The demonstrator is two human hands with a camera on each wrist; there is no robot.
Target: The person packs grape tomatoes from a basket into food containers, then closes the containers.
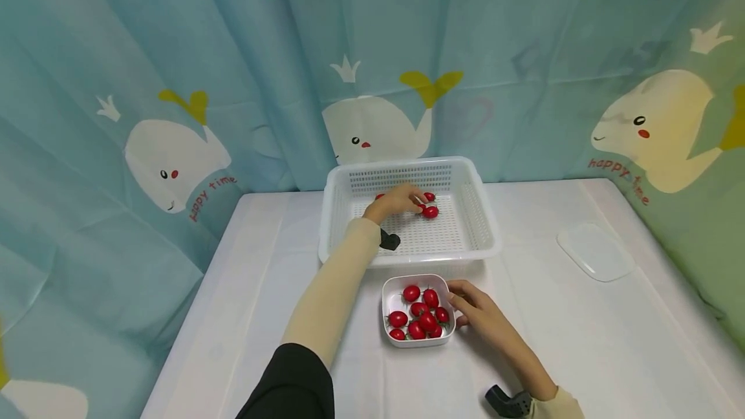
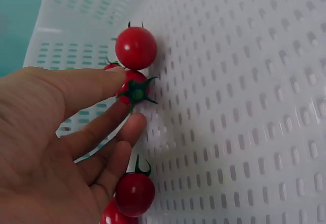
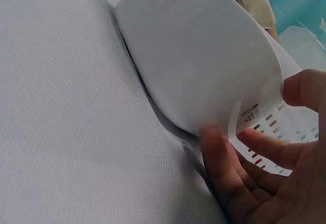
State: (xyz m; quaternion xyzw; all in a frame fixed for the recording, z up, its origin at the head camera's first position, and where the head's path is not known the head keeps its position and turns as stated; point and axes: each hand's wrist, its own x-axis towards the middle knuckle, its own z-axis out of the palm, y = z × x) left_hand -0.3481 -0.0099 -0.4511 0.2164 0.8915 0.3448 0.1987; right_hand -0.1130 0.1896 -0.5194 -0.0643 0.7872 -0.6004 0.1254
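Observation:
My left hand (image 1: 398, 202) reaches into a white perforated basket (image 1: 487, 231). Between its thumb and forefinger it pinches a cherry tomato (image 2: 137, 89) by the sides, green stem facing the wrist camera. Another cherry tomato (image 2: 136, 48) is right beside the fingertips, and two more lie below the hand in the left wrist view. My right hand (image 1: 480, 312) holds the side of a small white container (image 1: 416, 343), thumb at the rim and fingers against the outer wall. Inside that container lie several red cherry tomatoes (image 1: 427, 321) with green stems.
A clear plastic lid (image 1: 596, 252) lies flat at the right of the white-covered table (image 1: 244, 315). The basket stands at the back edge, near a blue curtain (image 1: 273, 70) with whale prints. The small container sits just in front of the basket.

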